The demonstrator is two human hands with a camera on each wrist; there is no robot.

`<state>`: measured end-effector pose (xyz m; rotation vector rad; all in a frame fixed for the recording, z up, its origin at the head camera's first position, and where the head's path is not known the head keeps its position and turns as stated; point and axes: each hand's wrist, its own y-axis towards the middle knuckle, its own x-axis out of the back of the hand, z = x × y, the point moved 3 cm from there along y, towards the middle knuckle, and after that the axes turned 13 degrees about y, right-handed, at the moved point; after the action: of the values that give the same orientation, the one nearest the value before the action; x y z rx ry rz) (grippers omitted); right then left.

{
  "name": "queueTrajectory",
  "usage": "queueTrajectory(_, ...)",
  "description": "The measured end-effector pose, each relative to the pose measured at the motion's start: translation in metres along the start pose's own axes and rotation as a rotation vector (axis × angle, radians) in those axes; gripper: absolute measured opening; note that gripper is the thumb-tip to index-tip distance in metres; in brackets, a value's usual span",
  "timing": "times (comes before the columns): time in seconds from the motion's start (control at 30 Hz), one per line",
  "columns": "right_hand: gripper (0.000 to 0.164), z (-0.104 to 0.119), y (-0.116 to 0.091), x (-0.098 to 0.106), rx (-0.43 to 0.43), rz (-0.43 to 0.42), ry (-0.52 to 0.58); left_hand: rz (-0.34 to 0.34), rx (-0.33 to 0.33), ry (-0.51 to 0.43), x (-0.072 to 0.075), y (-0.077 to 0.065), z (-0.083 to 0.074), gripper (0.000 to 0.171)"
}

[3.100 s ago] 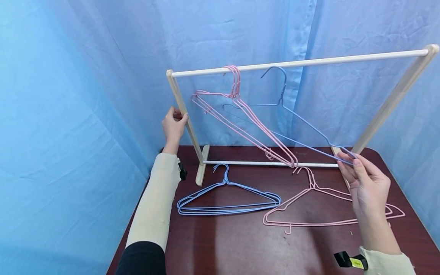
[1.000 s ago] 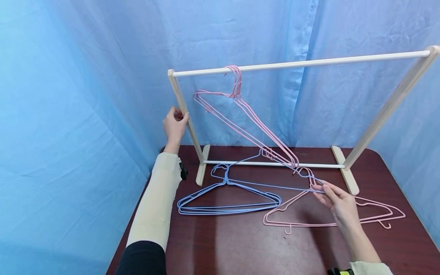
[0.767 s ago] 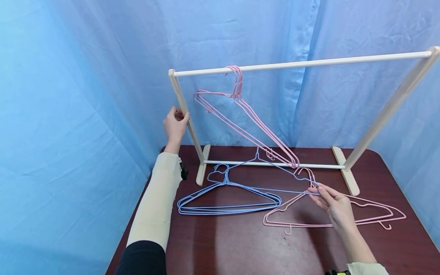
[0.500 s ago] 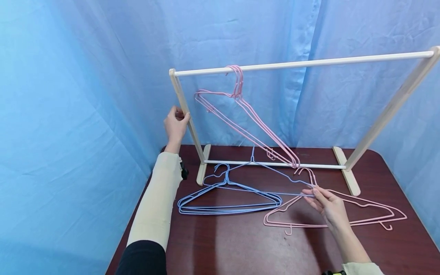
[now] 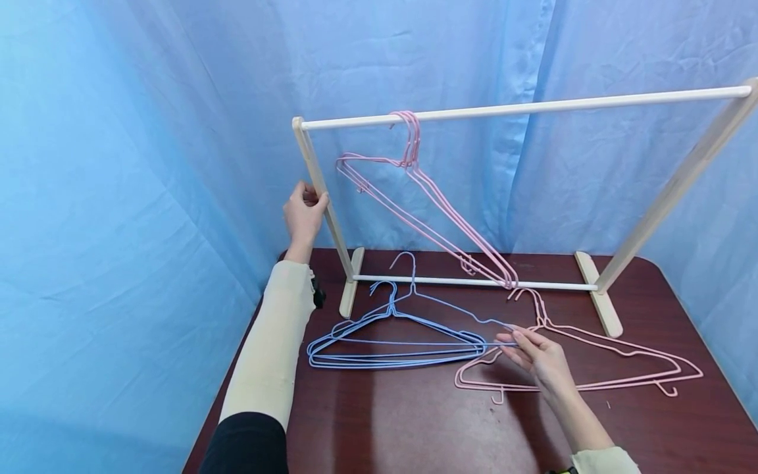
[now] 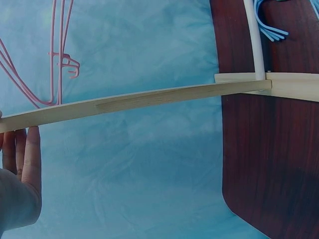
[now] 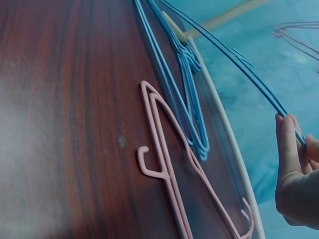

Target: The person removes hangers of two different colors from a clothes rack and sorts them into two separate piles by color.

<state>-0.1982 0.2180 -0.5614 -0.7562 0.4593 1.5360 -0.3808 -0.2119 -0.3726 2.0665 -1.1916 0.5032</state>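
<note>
My left hand [image 5: 303, 214] holds the left wooden post [image 5: 312, 155] of a clothes rack; the left wrist view shows its straight fingers [image 6: 32, 159] against the post. My right hand [image 5: 543, 362] pinches the right corner of a blue wire hanger [image 5: 412, 271], its hook upward. In the head view this hanger overlaps a pile of blue hangers [image 5: 392, 309] lying on the table; the right wrist view shows it raised above them. Several pink hangers [image 5: 410, 141] hang from the rack's white top bar [image 5: 533, 108], toward its left end.
Pink hangers [image 5: 540, 322] lie on the dark red table [image 5: 426, 428], right of the blue pile and under the right hand. The rack's low white bar [image 5: 556, 285] runs behind both piles. Blue curtains [image 5: 148, 197] surround the table.
The blue hanger has come off the height of the top bar, moving down and left with my right hand, over the blue pile. My left hand stays on the post.
</note>
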Motion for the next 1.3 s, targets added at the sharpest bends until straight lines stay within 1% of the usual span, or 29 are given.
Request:
queueTrajectory(0.1,0.024,-0.007,0.002,-0.002,-0.027,-0.021,-0.018,0.000,0.000,0.003,0.000,0.000,0.000,0.023)
queueTrajectory(0.23,0.023,-0.015,0.005,-0.003,-0.074,-0.050,-0.015,0.001,0.001,0.010,0.000,0.000,0.000,0.023)
queueTrajectory(0.37,0.025,-0.025,0.006,-0.004,-0.123,-0.037,0.009,0.001,0.000,0.005,0.000,0.000,0.000,0.023)
queueTrajectory(0.47,0.027,-0.030,0.007,-0.004,-0.149,-0.015,0.031,0.007,0.002,-0.005,0.001,-0.001,0.000,0.022)
queueTrajectory(0.57,0.027,-0.034,0.009,-0.004,-0.169,-0.011,0.036,0.011,0.004,-0.007,0.001,-0.001,-0.001,0.022)
queueTrajectory(0.77,0.022,-0.038,0.011,-0.004,-0.213,-0.067,0.035,0.008,0.007,0.009,0.000,-0.001,-0.001,0.021)
queueTrajectory(0.87,0.022,-0.041,0.012,-0.004,-0.224,-0.082,0.033,0.007,0.005,0.014,-0.001,-0.001,-0.002,0.020)
queueTrajectory(0.97,0.022,-0.043,0.012,-0.004,-0.225,-0.078,0.025,0.008,0.004,0.008,-0.001,-0.001,-0.002,0.020)
queueTrajectory(1.2,0.024,-0.049,0.015,0.002,-0.225,-0.041,-0.055,0.006,0.002,0.014,-0.001,0.000,0.000,0.022)
queueTrajectory(1.3,0.023,-0.051,0.017,0.004,-0.225,-0.051,-0.088,0.006,0.004,0.014,-0.001,0.000,0.001,0.022)
